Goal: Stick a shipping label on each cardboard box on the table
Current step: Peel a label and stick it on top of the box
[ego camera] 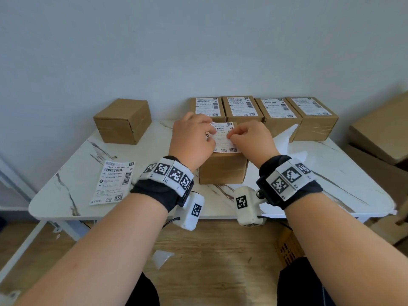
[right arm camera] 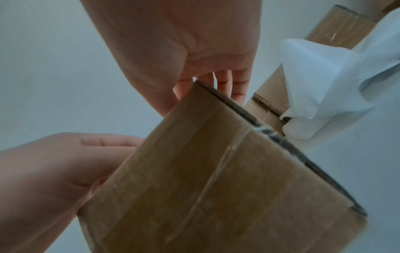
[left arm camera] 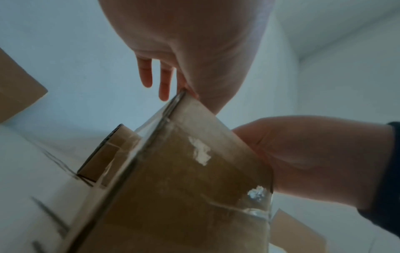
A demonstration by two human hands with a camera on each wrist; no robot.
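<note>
A brown cardboard box (ego camera: 223, 170) stands mid-table with a white shipping label (ego camera: 223, 140) lying flat on its top. My left hand (ego camera: 192, 138) covers the label's left part, fingertips pressing down on it. My right hand (ego camera: 250, 135) presses bent fingertips on the label's middle from the right. The wrist views look up at the same box (left arm camera: 184, 188) (right arm camera: 216, 179) from below, with fingers (left arm camera: 164, 83) (right arm camera: 225, 85) reaching over its top edge. A plain unlabelled box (ego camera: 123, 120) sits at the far left. A loose label (ego camera: 113, 183) lies on the table's near left.
Several labelled boxes (ego camera: 262, 111) line the back of the marble table (ego camera: 331, 173). Crumpled white backing paper (ego camera: 289, 138) (right arm camera: 324, 77) lies right of the centre box. Larger cardboard boxes (ego camera: 382, 129) stand off the table's right side. A scrap of paper (ego camera: 162, 258) lies on the floor.
</note>
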